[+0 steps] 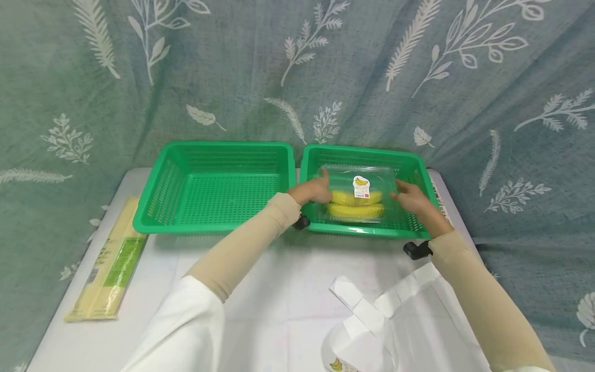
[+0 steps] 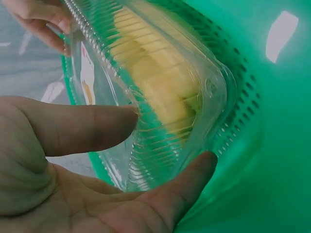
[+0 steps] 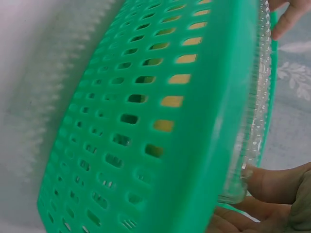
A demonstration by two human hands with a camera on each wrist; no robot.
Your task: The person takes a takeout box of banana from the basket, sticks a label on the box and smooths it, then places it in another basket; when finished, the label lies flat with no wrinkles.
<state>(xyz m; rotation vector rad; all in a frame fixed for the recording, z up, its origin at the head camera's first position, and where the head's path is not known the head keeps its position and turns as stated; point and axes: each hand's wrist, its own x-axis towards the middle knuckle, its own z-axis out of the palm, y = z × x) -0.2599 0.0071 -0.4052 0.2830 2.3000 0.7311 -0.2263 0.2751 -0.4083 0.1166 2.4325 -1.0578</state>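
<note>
A clear plastic clamshell box of bananas [image 1: 355, 199] sits tilted within the right green basket [image 1: 321, 227]. On its lid is a white label with a banana picture [image 1: 361, 187]. My left hand [image 1: 317, 190] grips the box's left end; in the left wrist view the thumb [image 2: 92, 127] lies against the rim, with a finger [image 2: 187, 187] along the other side of the corner. At the opposite end, my right hand [image 1: 416, 200] holds the box, its thumb [image 3: 274, 184] touching the plastic in the right wrist view. The basket wall hides part of that grip.
Left of it stands a second green basket [image 1: 228, 199] with nothing in it. A long yellowish packet with a green label [image 1: 109, 263] lies at the table's left. A curled white label strip [image 1: 364, 310] rests in front. A patterned curtain [image 1: 251, 67] hangs behind.
</note>
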